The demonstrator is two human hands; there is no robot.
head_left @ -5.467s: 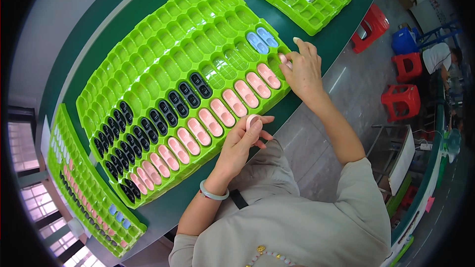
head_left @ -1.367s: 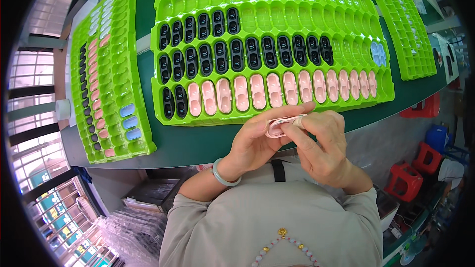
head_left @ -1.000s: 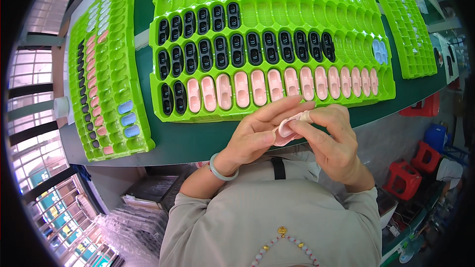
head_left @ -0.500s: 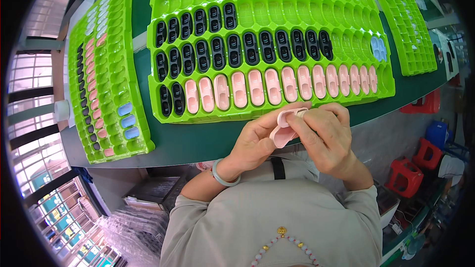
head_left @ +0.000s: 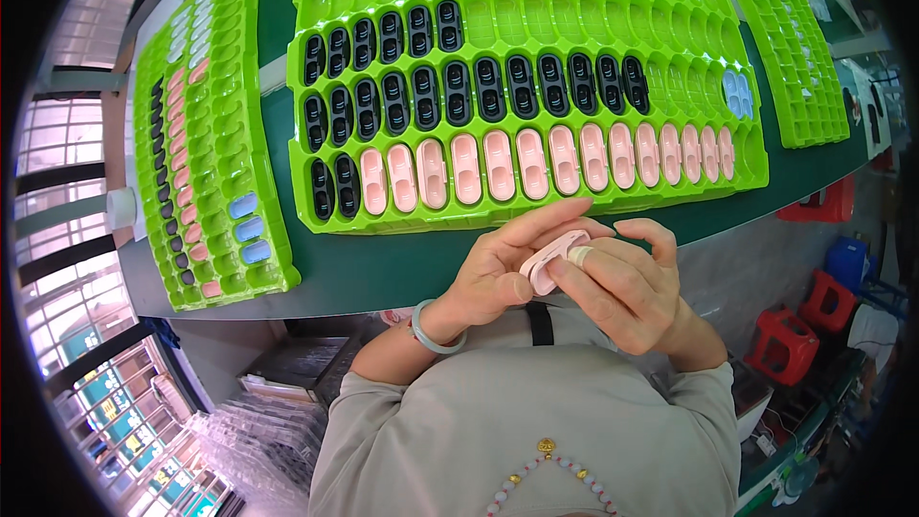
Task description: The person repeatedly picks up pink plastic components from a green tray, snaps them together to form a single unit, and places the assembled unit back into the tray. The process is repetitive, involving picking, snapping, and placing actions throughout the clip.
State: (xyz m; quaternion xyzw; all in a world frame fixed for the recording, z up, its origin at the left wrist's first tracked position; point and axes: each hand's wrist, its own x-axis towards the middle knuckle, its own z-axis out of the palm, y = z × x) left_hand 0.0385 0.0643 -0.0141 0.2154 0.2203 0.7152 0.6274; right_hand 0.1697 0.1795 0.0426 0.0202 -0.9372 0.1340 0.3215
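Both hands meet in front of my chest, just off the near edge of the green table. My left hand (head_left: 496, 271) grips a small pink oval earbud case (head_left: 553, 258) between thumb and fingers. On its other side, my right hand (head_left: 627, 292) is closed on the same case with thumb and fingertips; a pale band shows on one finger. The case's two halves now lie close together, and fingers cover part of it. Beyond my hands stands a bright green tray (head_left: 421, 220); its nearest row holds pink oval pieces (head_left: 500, 165) and two black ones.
Black oval pieces (head_left: 488, 89) fill much of the tray's middle rows, with a light blue piece (head_left: 737, 94) at right. Another green tray (head_left: 258, 273) at left holds black, pink, blue and white parts. A third tray (head_left: 799, 120) stands far right. Red stools (head_left: 785, 343) are on the floor.
The pink case was spread apart like a clamshell; its halves have been folded together. My hands have moved slightly down with it, and the right fingers have shifted along it.
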